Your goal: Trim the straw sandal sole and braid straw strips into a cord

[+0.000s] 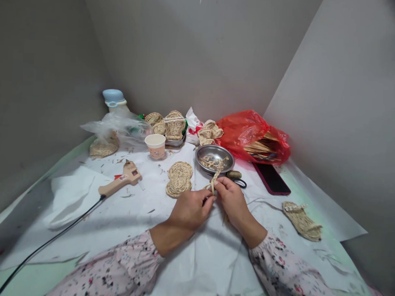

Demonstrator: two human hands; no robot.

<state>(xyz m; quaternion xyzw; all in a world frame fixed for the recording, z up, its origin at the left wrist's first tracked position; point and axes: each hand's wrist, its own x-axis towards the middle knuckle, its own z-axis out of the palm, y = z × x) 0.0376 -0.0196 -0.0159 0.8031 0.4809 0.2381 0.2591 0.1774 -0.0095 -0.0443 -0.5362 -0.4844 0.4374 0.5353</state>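
Observation:
A braided straw strand (218,170) is pinched between both hands, its upper end reaching over the rim of a steel bowl (215,171) with straw scraps in it. My left hand (192,209) is closed on the lower part of the braid. My right hand (231,201) grips it from the right, fingers bent together; a loose straw tail hangs beneath. Just left of the bowl lies a figure-eight coiled straw piece (179,179), flat on the white paper and touched by neither hand.
On the left are a glue gun (120,180) with its black cord, a paper cup (155,147) and a plastic bag (120,126). Rightward are a red bag (250,135) of straw, a phone (272,178) and a woven slipper (301,220). Scissors (241,183) lie beside the bowl.

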